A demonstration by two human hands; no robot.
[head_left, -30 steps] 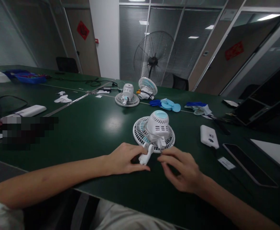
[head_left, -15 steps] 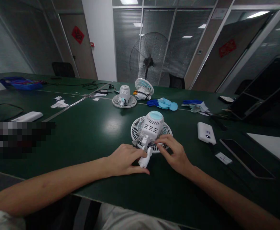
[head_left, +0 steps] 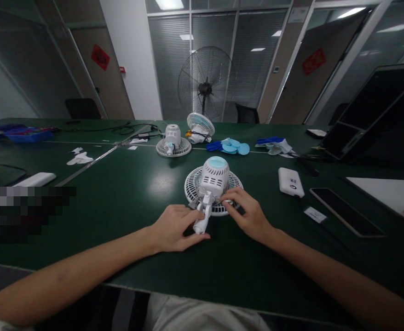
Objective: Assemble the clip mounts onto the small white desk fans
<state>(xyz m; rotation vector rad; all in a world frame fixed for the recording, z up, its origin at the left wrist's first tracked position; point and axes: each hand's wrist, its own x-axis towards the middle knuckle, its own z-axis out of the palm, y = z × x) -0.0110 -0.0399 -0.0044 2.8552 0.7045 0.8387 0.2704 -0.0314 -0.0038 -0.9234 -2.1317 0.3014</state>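
Note:
A small white fan (head_left: 216,177) lies grille-down on the table in front of me, its pale blue motor cap facing up. Its white jointed neck (head_left: 202,219) points toward me. My left hand (head_left: 179,227) grips the neck's lower piece from the left, index finger on the joint and thumb near its end. On the other side, my right hand (head_left: 246,211) has thumb and index finger pinched at the back of the grille, close to the motor housing. Whatever thin part lies between those fingertips is too small to make out.
Behind stand a second face-down fan (head_left: 173,140) and a tilted fan (head_left: 200,128). Light blue fan blades (head_left: 234,146) and gloves (head_left: 274,145) lie farther right. Nearer are a white power bank (head_left: 291,181) and a dark phone-like slab (head_left: 347,211). A blue tray (head_left: 29,133) sits far left.
The neck's lower piece has swung left and now lines up straighter with the fan, my left hand still on it. My right hand stays at the grille. The view has shifted slightly.

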